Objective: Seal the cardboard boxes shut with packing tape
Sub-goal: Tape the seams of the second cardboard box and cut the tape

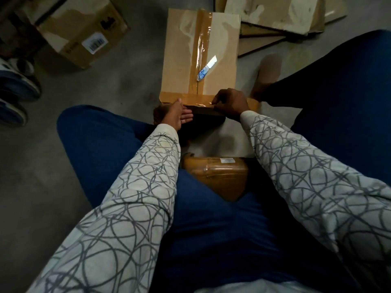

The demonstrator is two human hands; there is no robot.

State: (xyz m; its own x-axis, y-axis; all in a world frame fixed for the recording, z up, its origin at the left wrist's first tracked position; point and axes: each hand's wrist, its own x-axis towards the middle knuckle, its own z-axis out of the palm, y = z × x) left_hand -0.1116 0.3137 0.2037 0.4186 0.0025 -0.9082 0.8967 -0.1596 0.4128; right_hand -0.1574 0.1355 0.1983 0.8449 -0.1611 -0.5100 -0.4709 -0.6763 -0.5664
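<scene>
Far left, a pair of shoes [14,89] stands on the concrete floor [42,166], with a labelled carton [78,32] above them at the top edge. Now to the middle: the cardboard box [179,60] lies flat on the floor between the person's knees. Its long axis runs straight away from the person and its short near edge faces them. Packing tape [202,34] runs down the centre seam along that axis, and a second strip [188,98] crosses it along the near edge. A small knife [206,68] with a blue handle rests on the lid, blade tip angled up to the right.

The left hand [178,115] is at the box's near-left corner, fingers straight and together, flat against the near side. The right hand [231,104] sits at the near edge with its fingers curled, pinching the cross strip down. Lower, in the lap, there's a brown wrapped bundle [215,176] with a small label. Top right, flattened cardboard [275,15] lies in a pile.
</scene>
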